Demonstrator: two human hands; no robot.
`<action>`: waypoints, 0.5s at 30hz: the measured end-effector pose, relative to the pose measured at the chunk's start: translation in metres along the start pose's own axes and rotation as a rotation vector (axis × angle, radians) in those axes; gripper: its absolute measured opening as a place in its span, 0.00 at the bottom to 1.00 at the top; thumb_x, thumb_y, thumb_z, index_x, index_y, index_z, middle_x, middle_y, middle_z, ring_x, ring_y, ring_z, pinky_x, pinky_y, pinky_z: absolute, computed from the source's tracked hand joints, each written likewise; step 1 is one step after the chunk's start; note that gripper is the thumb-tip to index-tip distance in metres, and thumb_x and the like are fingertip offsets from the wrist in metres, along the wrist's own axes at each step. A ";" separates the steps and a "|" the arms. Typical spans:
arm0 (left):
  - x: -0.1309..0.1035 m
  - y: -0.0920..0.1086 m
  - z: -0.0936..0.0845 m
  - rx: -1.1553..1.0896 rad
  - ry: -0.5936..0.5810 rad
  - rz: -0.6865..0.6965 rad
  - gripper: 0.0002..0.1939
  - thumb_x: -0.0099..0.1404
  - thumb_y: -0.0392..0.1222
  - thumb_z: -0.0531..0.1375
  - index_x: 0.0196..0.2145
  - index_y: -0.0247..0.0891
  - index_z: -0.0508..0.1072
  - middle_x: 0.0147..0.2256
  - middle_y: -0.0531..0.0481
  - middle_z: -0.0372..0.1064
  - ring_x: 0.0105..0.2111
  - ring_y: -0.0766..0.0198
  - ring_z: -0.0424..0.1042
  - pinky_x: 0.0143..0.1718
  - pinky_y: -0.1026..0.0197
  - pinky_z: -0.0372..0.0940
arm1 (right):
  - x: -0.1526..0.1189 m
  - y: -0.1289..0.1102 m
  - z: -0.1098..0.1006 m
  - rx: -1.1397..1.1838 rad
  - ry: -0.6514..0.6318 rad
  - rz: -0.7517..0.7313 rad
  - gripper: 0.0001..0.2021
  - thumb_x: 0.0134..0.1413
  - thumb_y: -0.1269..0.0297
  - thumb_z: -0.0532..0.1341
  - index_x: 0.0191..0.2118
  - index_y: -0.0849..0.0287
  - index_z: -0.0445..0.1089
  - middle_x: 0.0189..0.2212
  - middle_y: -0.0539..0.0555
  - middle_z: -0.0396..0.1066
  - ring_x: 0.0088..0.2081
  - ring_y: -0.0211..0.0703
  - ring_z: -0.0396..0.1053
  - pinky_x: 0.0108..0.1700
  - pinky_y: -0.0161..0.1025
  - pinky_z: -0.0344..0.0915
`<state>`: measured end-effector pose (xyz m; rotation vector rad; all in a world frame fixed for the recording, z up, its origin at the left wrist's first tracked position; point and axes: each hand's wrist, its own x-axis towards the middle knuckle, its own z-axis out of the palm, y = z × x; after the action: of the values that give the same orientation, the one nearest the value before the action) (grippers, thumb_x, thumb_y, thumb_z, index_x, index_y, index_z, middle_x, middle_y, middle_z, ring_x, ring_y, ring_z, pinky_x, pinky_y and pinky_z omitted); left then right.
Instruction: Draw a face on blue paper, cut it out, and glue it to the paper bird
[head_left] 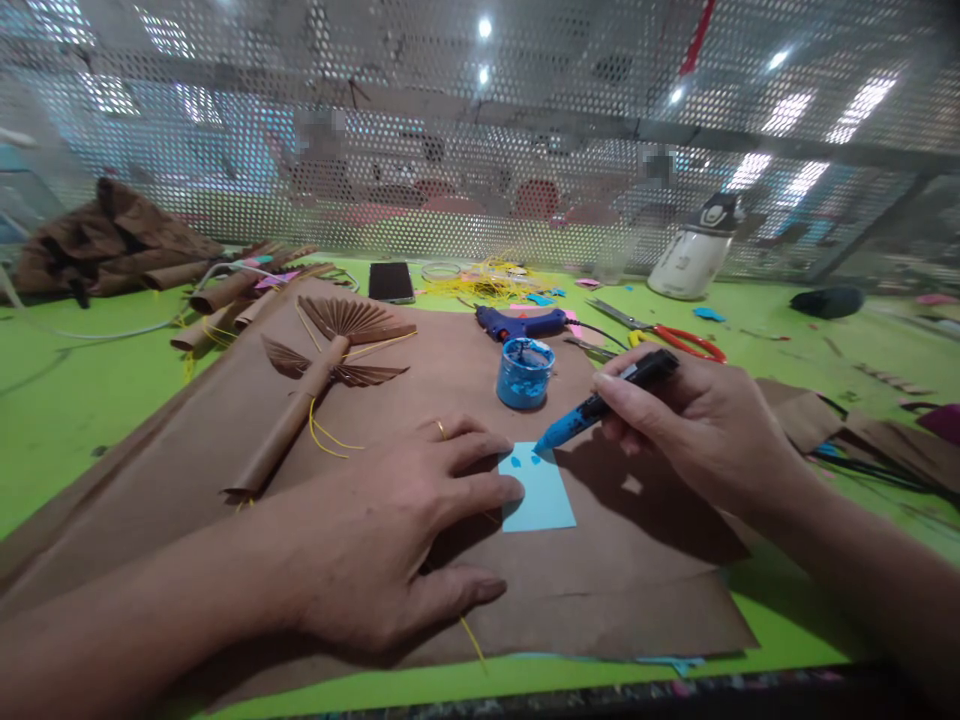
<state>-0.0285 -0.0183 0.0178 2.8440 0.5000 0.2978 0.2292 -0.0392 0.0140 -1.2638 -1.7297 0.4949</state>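
My right hand [675, 415] grips a marker [600, 405] with a black barrel and a front end coated in blue paint. Its tip meets the upper part of a light blue paper piece [541, 498], where two small darker blue marks show. Fingertips of my left hand [405, 520] rest on the paper's left edge, with the fingers stretched out and the thumb apart. Just beyond the paper stands a small jar of blue paint [525, 375]. Brown paper [615, 590] lies under everything here.
To the left lies a rolled brown paper figure [307, 400] with pleated fans and yellow string. Farther back are a blue glue gun [521, 322], orange-handled scissors [675, 338], a phone [391, 282], a yellow string pile [499, 277] and a white bottle [691, 255]. A perforated metal screen [450, 130] stands behind.
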 end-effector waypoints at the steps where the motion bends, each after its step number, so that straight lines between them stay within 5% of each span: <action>1: 0.000 0.000 0.000 -0.002 0.002 0.001 0.16 0.66 0.49 0.60 0.48 0.39 0.72 0.54 0.38 0.68 0.50 0.46 0.67 0.51 0.45 0.63 | 0.000 0.001 0.000 -0.004 0.004 -0.003 0.13 0.62 0.55 0.62 0.30 0.56 0.69 0.17 0.47 0.67 0.17 0.34 0.63 0.21 0.33 0.63; 15: -0.001 -0.001 0.003 0.003 0.027 0.008 0.16 0.65 0.49 0.60 0.48 0.39 0.72 0.55 0.38 0.67 0.51 0.45 0.67 0.52 0.44 0.62 | -0.002 0.002 -0.003 0.038 0.014 0.062 0.15 0.60 0.51 0.63 0.30 0.58 0.70 0.18 0.48 0.68 0.17 0.32 0.63 0.19 0.31 0.61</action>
<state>-0.0290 -0.0180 0.0148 2.8489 0.4944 0.3373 0.2326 -0.0409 0.0131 -1.2932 -1.6661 0.5515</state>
